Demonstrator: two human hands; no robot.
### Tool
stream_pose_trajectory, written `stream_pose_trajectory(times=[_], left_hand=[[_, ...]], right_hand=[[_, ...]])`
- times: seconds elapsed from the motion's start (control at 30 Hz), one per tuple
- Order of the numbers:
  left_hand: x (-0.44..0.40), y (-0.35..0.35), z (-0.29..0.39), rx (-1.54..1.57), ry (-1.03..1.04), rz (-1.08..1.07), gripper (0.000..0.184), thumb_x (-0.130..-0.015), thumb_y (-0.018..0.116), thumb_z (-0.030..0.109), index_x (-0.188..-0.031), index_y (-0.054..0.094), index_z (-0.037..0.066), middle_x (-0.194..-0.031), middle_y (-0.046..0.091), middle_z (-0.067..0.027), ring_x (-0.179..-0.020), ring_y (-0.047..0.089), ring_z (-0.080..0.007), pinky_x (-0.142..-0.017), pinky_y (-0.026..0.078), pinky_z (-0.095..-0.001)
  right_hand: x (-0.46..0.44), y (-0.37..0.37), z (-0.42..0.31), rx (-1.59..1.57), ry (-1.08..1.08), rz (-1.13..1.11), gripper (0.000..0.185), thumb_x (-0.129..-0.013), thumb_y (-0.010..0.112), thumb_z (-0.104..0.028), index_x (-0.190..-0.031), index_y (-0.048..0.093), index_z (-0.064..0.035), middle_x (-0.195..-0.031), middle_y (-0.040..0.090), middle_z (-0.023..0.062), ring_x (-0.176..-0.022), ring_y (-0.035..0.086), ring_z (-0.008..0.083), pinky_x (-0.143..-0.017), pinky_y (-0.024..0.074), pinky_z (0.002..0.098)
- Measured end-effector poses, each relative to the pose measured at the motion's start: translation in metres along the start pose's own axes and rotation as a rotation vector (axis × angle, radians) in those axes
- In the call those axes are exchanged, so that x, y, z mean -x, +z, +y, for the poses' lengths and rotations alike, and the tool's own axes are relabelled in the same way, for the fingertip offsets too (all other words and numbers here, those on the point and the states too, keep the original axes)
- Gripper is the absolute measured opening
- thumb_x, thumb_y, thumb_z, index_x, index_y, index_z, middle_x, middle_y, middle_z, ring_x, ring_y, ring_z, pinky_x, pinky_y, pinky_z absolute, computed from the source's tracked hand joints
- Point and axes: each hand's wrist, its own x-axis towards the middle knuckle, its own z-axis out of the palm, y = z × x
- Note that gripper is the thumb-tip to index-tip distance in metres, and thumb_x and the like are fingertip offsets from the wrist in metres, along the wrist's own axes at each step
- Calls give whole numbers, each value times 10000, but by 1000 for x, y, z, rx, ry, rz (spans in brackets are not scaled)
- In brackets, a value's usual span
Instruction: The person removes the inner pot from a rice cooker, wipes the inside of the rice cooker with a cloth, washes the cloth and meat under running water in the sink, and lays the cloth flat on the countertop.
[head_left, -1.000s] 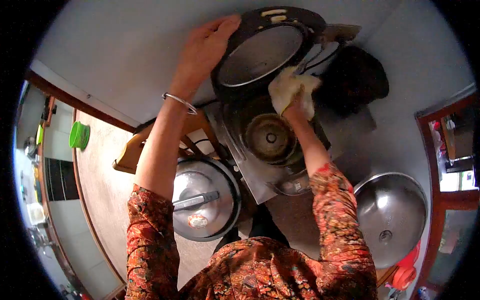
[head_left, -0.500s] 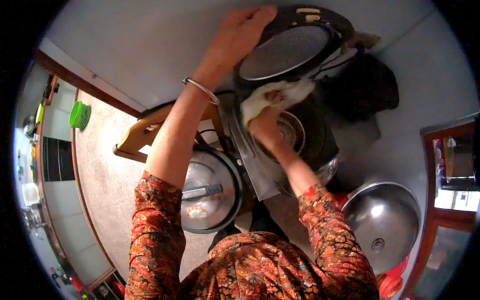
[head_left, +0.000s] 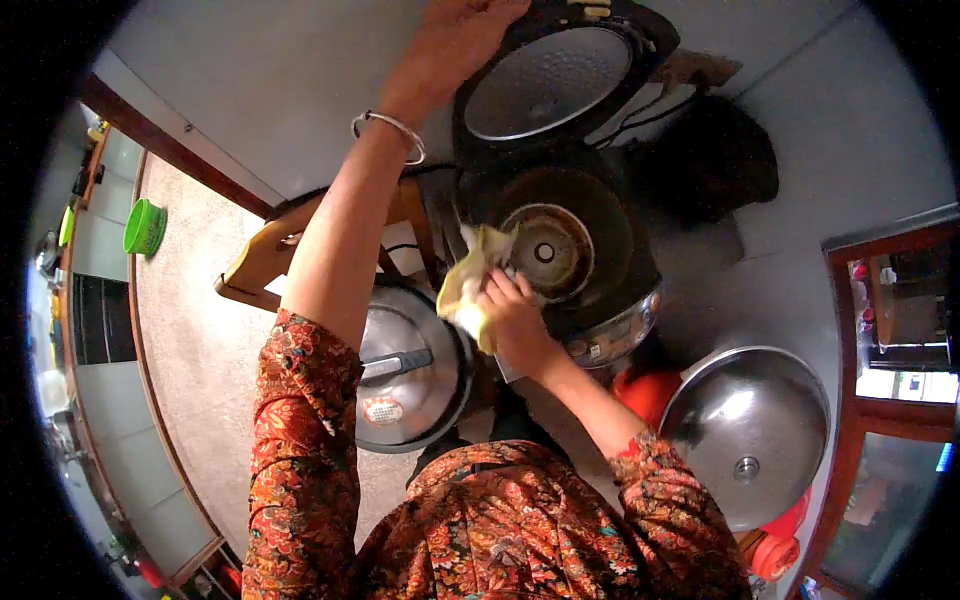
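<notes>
A rice cooker stands open, its dark lid (head_left: 550,85) tilted up at the back and its heating plate (head_left: 545,252) bare at the bottom of the well. My left hand (head_left: 455,45), with a bracelet on the wrist, grips the left edge of the raised lid. In my right hand (head_left: 515,315) is a crumpled pale yellow cloth (head_left: 472,290), at the front left rim of the cooker. The cooker's shiny control panel (head_left: 615,335) faces me.
Left of the cooker are a wooden chair (head_left: 255,262) and a steel lid with a handle (head_left: 410,365). A large metal bowl-shaped piece (head_left: 745,430) lies at the right. A black bag-like object (head_left: 715,160) is behind right, and a green basin (head_left: 145,227) is far left.
My right hand has moved with the cloth from over the well toward the cooker's front left side, uncovering the heating plate. My left hand has stayed at the lid.
</notes>
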Motion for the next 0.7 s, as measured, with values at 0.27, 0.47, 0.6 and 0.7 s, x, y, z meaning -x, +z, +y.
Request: stream_pose_trajectory(times=[0.27, 0.47, 0.6, 0.7], left_hand=[[-9, 4, -1, -218, -11, 68, 434, -863, 531, 403, -1085, 613, 40, -996, 634, -86, -915, 571, -182, -849, 424, -296], [5, 7, 22, -235, -68, 71, 442, -858, 541, 392, -1081, 607, 16, -1016, 633, -85, -938, 568, -176, -861, 417, -280], [4, 9, 25, -190, -216, 94, 410, -859, 556, 344, -1095, 604, 12, -1029, 632, -78, -964, 560, -159, -883, 407, -272], [-1, 10, 5, 5, -141, 150, 386, -853, 569, 328, -1100, 613, 35, -1028, 632, -76, -969, 555, -150, -895, 400, -266]], right_hand=[[52, -69, -3, -648, 524, 76, 119, -840, 567, -136, -823, 580, -19, -690, 593, 23, -587, 462, 66, -543, 387, 235], [7, -172, 35, -1312, 721, 456, 328, -791, 642, -168, -1078, 522, -64, -1037, 570, 68, -941, 561, 170, -807, 479, 321], [-56, -162, 38, -569, -37, 421, 208, -808, 609, -118, -1001, 561, -58, -980, 601, 62, -879, 588, 166, -766, 500, 323], [-107, -79, 91, 205, -706, 197, 203, -867, 519, -174, -1037, 571, -76, -1033, 597, 96, -945, 588, 221, -820, 484, 373]])
